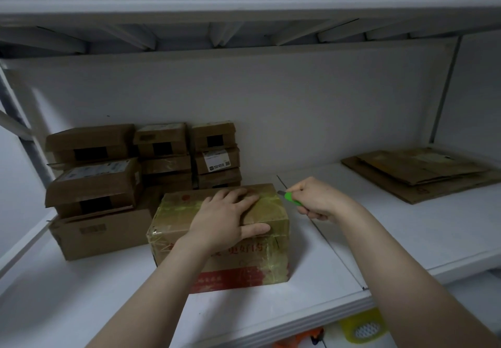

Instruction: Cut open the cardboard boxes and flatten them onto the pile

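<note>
One taped box (173, 215): left hand (219, 220) flat on top, fingers spread; right hand (317, 198) fingers grip one green cutter (292, 200).

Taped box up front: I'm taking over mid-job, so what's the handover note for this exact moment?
Left hand: flat on top of the taped box, fingers spread, holding it down.
Right hand: grips the green knife, blade at the box's far right top corner; no cut can be seen yet.
Done: a flattened cardboard pile lies at the far right of the shelf.
Left: slit this box's tape, flatten it and add it to the pile, then do the stacked boxes at back left.
</note>
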